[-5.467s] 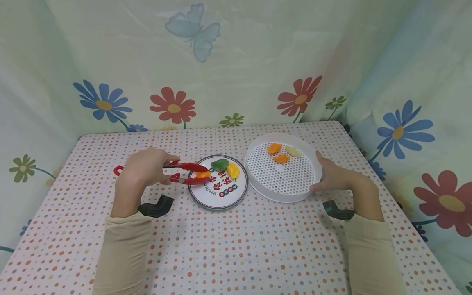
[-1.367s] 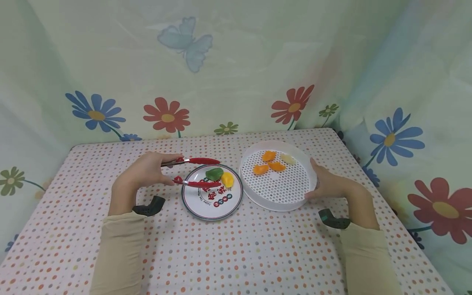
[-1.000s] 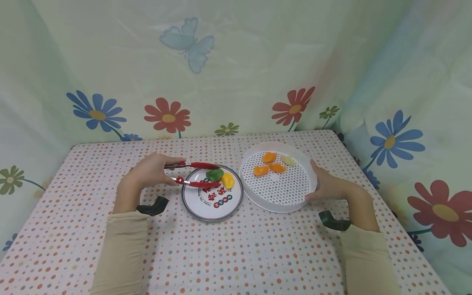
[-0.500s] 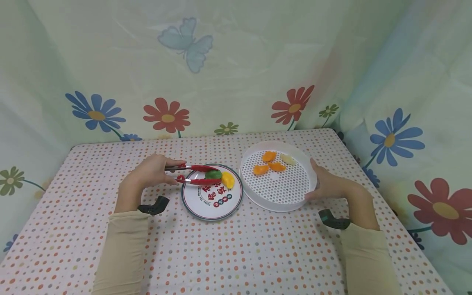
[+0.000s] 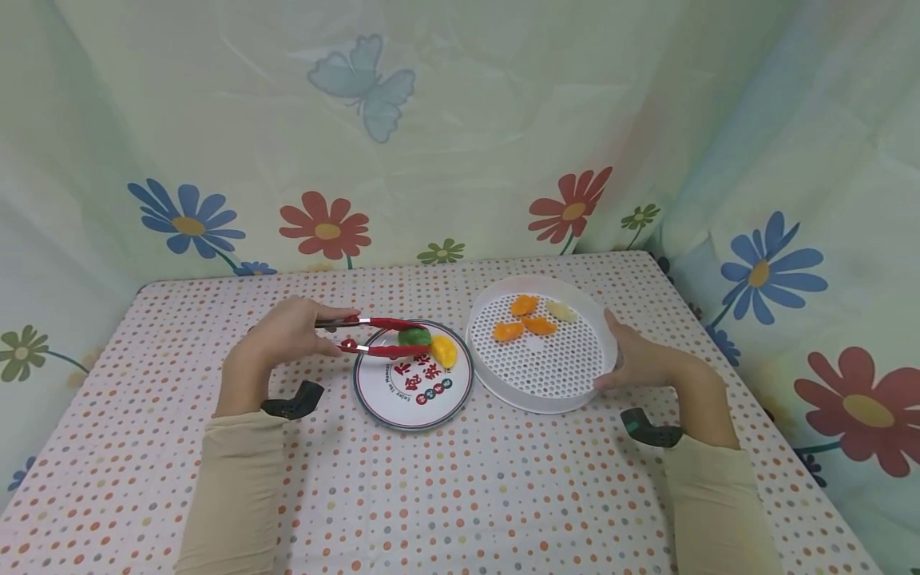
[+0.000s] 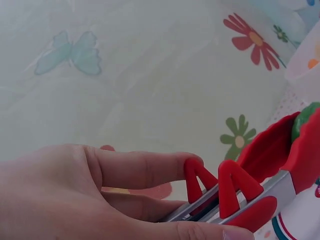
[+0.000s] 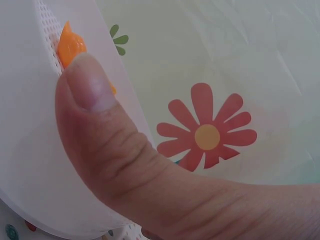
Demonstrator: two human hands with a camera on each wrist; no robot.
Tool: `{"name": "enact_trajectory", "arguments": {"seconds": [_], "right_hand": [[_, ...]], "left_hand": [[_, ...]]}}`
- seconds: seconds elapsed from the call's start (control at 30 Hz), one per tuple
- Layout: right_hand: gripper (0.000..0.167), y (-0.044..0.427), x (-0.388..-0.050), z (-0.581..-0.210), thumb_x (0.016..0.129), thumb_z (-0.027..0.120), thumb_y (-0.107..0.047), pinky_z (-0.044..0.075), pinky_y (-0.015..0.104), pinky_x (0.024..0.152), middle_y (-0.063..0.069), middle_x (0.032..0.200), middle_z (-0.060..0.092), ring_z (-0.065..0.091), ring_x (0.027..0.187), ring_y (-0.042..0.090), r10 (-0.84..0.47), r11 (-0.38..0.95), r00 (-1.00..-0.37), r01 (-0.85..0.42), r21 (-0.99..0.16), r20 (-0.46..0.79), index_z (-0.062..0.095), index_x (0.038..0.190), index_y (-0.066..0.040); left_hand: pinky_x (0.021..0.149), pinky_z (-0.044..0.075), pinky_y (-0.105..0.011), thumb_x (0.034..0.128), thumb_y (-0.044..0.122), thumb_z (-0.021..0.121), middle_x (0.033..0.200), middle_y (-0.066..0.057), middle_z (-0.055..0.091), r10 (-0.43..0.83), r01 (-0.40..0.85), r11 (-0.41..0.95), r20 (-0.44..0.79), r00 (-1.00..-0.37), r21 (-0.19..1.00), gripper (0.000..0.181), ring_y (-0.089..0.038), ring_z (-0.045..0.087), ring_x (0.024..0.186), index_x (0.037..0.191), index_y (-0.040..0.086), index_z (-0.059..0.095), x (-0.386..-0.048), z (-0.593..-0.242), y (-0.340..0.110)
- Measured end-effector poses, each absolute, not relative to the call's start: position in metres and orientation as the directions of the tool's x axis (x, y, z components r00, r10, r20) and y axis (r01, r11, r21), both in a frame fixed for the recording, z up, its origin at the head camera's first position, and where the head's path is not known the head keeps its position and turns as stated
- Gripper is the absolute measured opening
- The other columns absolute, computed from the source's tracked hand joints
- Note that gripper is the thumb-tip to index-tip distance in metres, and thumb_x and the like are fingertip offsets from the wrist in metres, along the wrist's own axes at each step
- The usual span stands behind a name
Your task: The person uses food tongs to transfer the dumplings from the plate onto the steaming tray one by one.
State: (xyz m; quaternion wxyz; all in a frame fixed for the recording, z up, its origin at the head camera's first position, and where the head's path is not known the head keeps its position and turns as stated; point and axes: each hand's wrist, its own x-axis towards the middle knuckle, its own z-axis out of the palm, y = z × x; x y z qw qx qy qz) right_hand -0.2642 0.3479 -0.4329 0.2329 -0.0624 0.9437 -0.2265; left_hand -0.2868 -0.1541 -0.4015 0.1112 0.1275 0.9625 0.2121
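My left hand (image 5: pixel 291 335) grips red-tipped tongs (image 5: pixel 391 350) over the plate (image 5: pixel 391 409). Between the tong tips sits a green dumpling-like piece (image 5: pixel 414 337); whether it is lifted off the plate I cannot tell. Touching or close beside it on the plate is a yellow piece (image 5: pixel 444 351). In the left wrist view the tong heads (image 6: pixel 272 145) flank the green piece (image 6: pixel 305 119). My right hand (image 5: pixel 643 355) holds the side of a round white steamer tray (image 5: pixel 517 394), its thumb (image 7: pixel 95 115) against the outer wall in the right wrist view.
Several pieces lie on the tray's perforated floor: orange ones (image 5: pixel 539 325) and a pale one (image 5: pixel 561 311). Plate and tray stand side by side on a dotted tablecloth (image 5: pixel 431 495). A flowered curtain (image 5: pixel 460 160) hangs behind and at both sides.
An orange piece that was in the tongs over the plate now lies in the tray. The tongs came back to the plate and narrowed around the green piece. My right hand kept its hold.
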Motion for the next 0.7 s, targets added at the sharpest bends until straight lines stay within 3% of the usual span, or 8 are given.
{"name": "enact_trajectory", "arguments": {"seconds": [0.23, 0.5, 0.7], "right_hand": [[0.135, 0.349, -0.263, -0.433, 0.070, 0.080, -0.048, 0.013, 0.068, 0.107, 0.037, 0.151, 0.001, 0.006, 0.138, 0.055, -0.215, 0.894, -0.884, -0.006, -0.448, -0.416, -0.019, 0.147, 0.002], [0.136, 0.353, -0.262, -0.433, 0.069, 0.080, -0.049, 0.012, 0.068, 0.108, 0.036, 0.152, -0.001, 0.004, 0.139, 0.054, -0.205, 0.894, -0.887, 0.003, -0.448, -0.414, -0.019, 0.147, 0.002], [0.134, 0.349, -0.262, -0.433, 0.070, 0.080, -0.048, 0.013, 0.066, 0.109, 0.036, 0.152, 0.000, 0.005, 0.139, 0.053, -0.205, 0.897, -0.887, -0.001, -0.442, -0.413, -0.017, 0.147, 0.002]], "left_hand": [[0.056, 0.035, -0.029, 0.0718, 0.029, 0.083, 0.061, 0.001, 0.061, 0.362, 0.322, 0.861, -0.030, -0.932, 0.393, 0.067, -0.018, 0.044, 0.066, 0.132, 0.035, 0.055, -0.281, -0.388, -0.138], [0.052, 0.031, -0.026, 0.0733, 0.031, 0.082, 0.074, 0.005, 0.070, 0.510, 0.542, 0.781, 0.185, -0.840, 0.309, 0.064, -0.013, 0.038, 0.052, 0.132, 0.035, 0.056, -0.275, -0.380, -0.082], [0.054, 0.032, -0.025, 0.0766, 0.033, 0.079, 0.077, 0.008, 0.070, 0.636, 0.665, 0.707, 0.196, -0.747, 0.241, 0.058, -0.012, 0.044, 0.055, 0.130, 0.035, 0.058, -0.278, -0.386, -0.030]]}}
